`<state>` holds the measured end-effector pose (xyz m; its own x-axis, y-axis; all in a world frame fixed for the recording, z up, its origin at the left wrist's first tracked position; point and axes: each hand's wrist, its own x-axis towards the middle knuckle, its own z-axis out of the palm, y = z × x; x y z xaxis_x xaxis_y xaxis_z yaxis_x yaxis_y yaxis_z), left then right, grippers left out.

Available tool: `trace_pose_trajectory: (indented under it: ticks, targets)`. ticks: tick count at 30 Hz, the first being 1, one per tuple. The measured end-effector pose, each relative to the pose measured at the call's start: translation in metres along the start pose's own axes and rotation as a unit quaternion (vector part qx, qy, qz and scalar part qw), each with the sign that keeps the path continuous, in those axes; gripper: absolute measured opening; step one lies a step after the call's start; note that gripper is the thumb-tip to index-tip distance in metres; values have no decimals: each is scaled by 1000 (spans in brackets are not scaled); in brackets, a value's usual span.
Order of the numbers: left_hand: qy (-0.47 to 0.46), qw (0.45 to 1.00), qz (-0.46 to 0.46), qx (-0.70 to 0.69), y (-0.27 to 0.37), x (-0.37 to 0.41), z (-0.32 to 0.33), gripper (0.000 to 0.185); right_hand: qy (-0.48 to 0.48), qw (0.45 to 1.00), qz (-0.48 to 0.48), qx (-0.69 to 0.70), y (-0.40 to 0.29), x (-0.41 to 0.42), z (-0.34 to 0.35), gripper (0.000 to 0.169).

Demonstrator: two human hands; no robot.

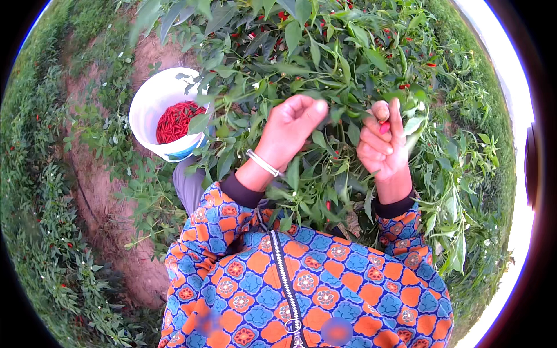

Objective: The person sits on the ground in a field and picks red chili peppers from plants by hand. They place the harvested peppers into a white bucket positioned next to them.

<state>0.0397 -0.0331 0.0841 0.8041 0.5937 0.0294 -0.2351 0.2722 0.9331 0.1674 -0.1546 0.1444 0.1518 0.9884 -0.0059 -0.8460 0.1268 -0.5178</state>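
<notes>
My left hand (289, 128), with a silver bracelet (262, 163) at its wrist, is curled over the chili pepper plants (304, 78). Its thumb lies against the bent forefinger; nothing shows in it, though the inside of the curl is hidden. To its right, my right hand (380, 141) is turned palm up among the leaves. A red chili pepper (384, 127) pokes out between its curled fingers and thumb, while the forefinger points up. Blurred leaves touch or pass close behind that hand.
A white plastic bucket (141, 114), partly filled with picked red chilies (176, 122), stands left of my hands beside my leg (189, 182). Bare soil (98, 182) runs between plant rows. A dark thin line (82, 189) lies along it. More red chilies (283, 16) hang farther up.
</notes>
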Motion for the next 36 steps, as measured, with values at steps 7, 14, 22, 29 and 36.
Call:
trace_pose_trajectory:
  ticks: [7, 14, 22, 29, 36]
  targets:
    - [23, 997, 60, 32, -6, -16, -20, 37, 186, 975, 42, -113, 2, 1, -4, 18]
    - [108, 976, -1, 188, -20, -5, -37, 48, 94, 569, -235, -782, 41, 31, -44, 18]
    - [80, 988, -19, 129, -31, -2, -36, 54, 123, 350, -112, -922, 31, 41, -27, 22]
    - [16, 994, 53, 97, -22, -22, -20, 53, 172, 225, -156, -946, 27, 55, -40, 19]
    - [-16, 1000, -9, 9, -51, -48, 4, 79, 125, 497, -101, -852, 3, 61, -54, 21]
